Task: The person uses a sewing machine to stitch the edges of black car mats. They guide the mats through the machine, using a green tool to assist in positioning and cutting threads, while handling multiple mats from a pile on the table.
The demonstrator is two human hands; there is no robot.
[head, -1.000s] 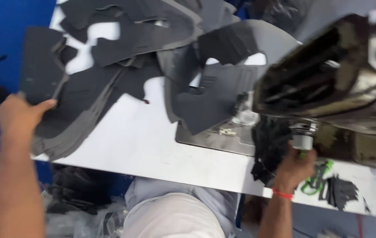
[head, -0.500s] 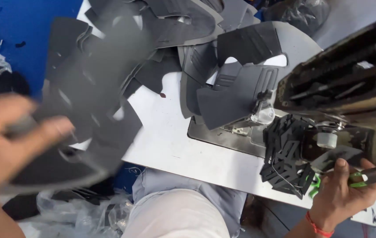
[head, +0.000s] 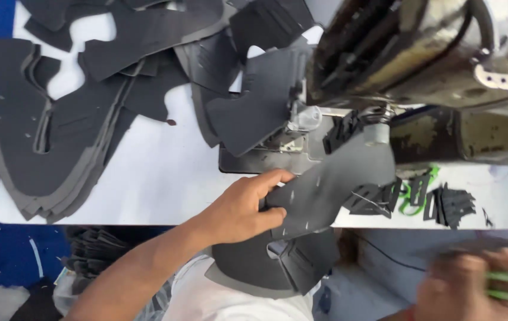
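My left hand [head: 239,211] grips the near edge of a dark grey cut fabric piece [head: 334,181]. The piece lies across the table's front edge and reaches under the head of the sewing machine [head: 420,53]. More grey pieces [head: 278,264] hang in my lap below it. My right hand [head: 480,285] is blurred at the bottom right, off the table, with its fingers curled around something green [head: 504,285] that I cannot make out.
A thick stack of large grey cut pieces [head: 46,148] covers the left of the white table [head: 159,178], with more piled at the back [head: 147,35]. Small black pieces and a green item [head: 414,193] lie beside the machine base. Blue floor with scraps lies to the left.
My left hand swung from the stack on the left to the table's front and now holds a grey piece at the machine. My right hand dropped away from the machine to the lower right.
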